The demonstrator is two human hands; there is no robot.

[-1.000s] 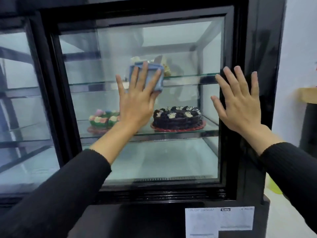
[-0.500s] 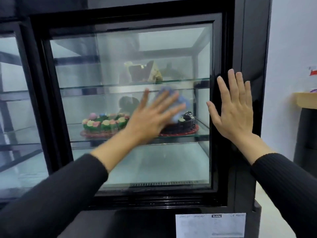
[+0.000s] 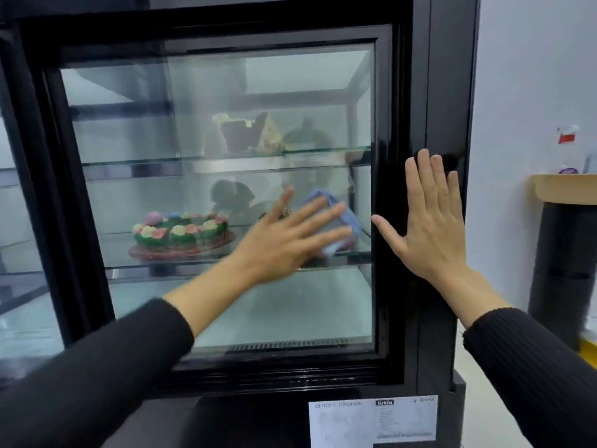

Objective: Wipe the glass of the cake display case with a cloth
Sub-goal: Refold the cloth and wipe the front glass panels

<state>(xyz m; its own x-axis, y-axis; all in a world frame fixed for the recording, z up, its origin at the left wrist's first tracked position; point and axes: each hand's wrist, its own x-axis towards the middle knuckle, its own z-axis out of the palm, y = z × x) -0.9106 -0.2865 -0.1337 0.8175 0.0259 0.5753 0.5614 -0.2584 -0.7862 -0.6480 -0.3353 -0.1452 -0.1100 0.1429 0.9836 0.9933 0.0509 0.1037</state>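
Note:
A black cake display case fills the view, its glass door [image 3: 206,130] facing me. My left hand [image 3: 287,237] lies flat with straight, spread fingers and presses a light blue cloth [image 3: 350,218] against the glass near the door's right edge, at the height of the middle shelf. The cloth shows only past my fingertips. My right hand [image 3: 429,227] rests flat, fingers straight up, on the black frame [image 3: 407,92] to the right of the glass.
Inside, a green cake with coloured flowers [image 3: 181,232] sits on the middle shelf and a cut cake [image 3: 248,132] on the upper one. A white label [image 3: 371,418] is stuck low on the case. A wooden counter [image 3: 562,185] stands at the right.
My left hand has swept the cloth down and to the right, from the upper shelf level to the middle shelf by the door's right edge. My right hand stays on the frame.

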